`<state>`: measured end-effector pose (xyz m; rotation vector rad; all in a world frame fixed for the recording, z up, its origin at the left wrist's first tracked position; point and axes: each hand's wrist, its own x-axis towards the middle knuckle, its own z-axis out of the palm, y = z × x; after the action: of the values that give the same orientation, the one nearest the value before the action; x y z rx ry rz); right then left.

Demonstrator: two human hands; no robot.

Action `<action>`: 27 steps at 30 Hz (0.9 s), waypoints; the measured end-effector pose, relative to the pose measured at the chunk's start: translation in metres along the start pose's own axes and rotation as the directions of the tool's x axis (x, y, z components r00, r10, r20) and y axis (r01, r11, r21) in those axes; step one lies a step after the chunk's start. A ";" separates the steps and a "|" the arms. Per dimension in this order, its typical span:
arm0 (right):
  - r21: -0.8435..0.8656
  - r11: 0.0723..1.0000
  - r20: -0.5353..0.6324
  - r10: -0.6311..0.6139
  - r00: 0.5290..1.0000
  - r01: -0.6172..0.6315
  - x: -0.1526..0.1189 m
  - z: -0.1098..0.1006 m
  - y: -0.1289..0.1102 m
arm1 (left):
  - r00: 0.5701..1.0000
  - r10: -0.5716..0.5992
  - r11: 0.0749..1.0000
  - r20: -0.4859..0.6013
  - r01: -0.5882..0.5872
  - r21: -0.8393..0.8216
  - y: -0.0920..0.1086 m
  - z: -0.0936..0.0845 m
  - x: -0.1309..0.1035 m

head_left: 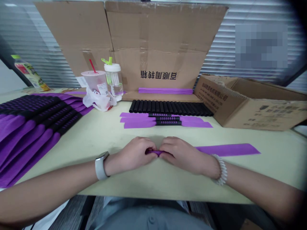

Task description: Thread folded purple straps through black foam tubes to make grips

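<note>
A flat purple strap (pixel 227 149) lies across the table, its right end stretching out past my right wrist. My left hand (pixel 137 153) and my right hand (pixel 178 154) meet at the table's middle, both closed on this strap with thumbs and fingers pinching it. Between the fingertips the strap looks folded or bunched narrow; its left part is hidden by my left hand. Just beyond my hands lie several purple straps with black sleeves (pixel 168 123) around their middles. Behind those runs a row of black ribbed tubes (pixel 168 107).
Many sleeved purple straps (pixel 45 124) are piled at the left. A pink cup (pixel 94 81), a clear bottle (pixel 116 80) and a drink bottle (pixel 30 73) stand at the back left. An open cardboard box (pixel 249 111) sits right; flat purple straps (pixel 165 91) lie by the upright cardboard (pixel 168 38).
</note>
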<state>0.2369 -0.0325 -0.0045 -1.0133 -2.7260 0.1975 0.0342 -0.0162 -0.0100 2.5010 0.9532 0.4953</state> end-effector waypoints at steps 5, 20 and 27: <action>0.008 1.000 0.007 -0.026 1.000 0.026 -0.001 -0.004 0.004 | 0.999 -0.020 0.999 0.044 0.022 -0.045 0.003 -0.007 0.000; 0.125 0.992 0.087 -0.018 0.996 0.007 -0.007 -0.018 0.010 | 0.996 -0.074 0.995 0.041 0.076 -0.066 0.002 -0.009 -0.001; 0.104 0.994 0.079 0.014 0.997 -0.022 -0.005 -0.015 0.005 | 0.998 -0.061 0.998 0.025 0.062 -0.033 0.000 -0.005 -0.001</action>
<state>0.2481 -0.0312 0.0085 -1.0220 -2.7437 0.3878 0.0310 -0.0161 -0.0056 2.4344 1.0010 0.4578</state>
